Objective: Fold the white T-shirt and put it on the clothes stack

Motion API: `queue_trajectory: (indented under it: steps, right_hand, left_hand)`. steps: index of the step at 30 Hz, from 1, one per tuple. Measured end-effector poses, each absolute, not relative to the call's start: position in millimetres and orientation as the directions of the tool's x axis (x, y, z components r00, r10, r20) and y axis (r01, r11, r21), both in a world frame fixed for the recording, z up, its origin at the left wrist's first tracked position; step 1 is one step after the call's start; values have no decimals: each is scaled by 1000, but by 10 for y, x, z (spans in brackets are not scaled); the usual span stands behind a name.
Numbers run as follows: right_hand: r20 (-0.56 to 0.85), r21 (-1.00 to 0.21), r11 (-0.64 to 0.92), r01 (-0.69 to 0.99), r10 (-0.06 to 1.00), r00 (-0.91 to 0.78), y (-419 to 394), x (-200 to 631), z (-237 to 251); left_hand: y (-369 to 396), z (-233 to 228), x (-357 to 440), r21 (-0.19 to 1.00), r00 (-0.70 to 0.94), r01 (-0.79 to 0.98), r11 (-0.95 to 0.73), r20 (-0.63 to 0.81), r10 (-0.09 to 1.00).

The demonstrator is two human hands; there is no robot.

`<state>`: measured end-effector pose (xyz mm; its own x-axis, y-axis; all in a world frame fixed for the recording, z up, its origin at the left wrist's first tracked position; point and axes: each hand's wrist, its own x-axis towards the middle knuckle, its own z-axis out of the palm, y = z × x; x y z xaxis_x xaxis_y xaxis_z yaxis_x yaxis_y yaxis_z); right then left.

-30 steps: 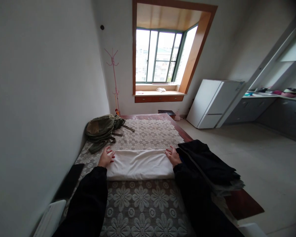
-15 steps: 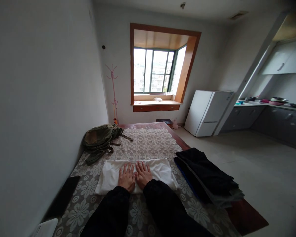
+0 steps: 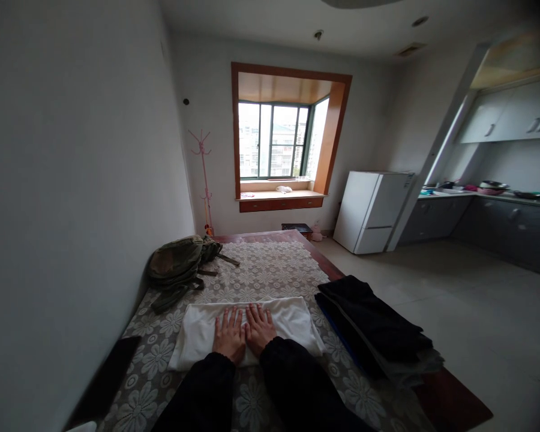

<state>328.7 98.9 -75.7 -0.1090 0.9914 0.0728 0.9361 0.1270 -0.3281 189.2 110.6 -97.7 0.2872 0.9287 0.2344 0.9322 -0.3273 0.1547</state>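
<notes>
A folded white cloth (image 3: 292,318), probably a garment, lies as a wide flat bundle on the flowered tablecloth (image 3: 252,396). My left hand (image 3: 229,337) rests palm down on the middle of it, fingers stretched out and pointing away from me. Close beside it, my right hand (image 3: 260,329) lies flat on the same cloth, its fingers slightly spread. The thumbs are nearly touching. Small wrinkles show in the cloth to the left of my hands. Neither hand grips anything.
Dark folded clothes (image 3: 373,324) are stacked at the table's right edge. A green-brown backpack (image 3: 175,264) leans by the left wall. A dark flat object (image 3: 110,372) lies at the near left. Beyond stand a pink coat rack (image 3: 204,180) and a white fridge (image 3: 369,210).
The view has tilted up a little, so the room sits slightly lower in it. Both hands remain flat on the white cloth, with barely any shift.
</notes>
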Motion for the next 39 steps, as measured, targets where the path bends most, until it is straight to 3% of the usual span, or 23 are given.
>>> queue_trajectory:
  steps: [5,16,30,35,39]
  right_hand:
    - [68,-293,104,950,994,-88,1040,3411,-843]
    - [84,-102,-202,974,974,211,1005,4555,-927]
    - [10,-100,-339,936,940,341,1106,4666,-890]
    - [-40,-103,-304,947,953,302,1066,4646,-712]
    - [-30,-109,-244,964,970,242,1010,4374,-621]
  left_hand:
    - [1166,-902,1707,165,267,940,-300,196,944]
    - [1359,-789,862,124,130,981,-148,142,981]
    - [1350,-636,679,100,82,991,-93,112,990]
    - [1409,-439,821,52,124,991,-123,-28,992]
    - [1270,-486,1291,68,220,973,-220,-2,975]
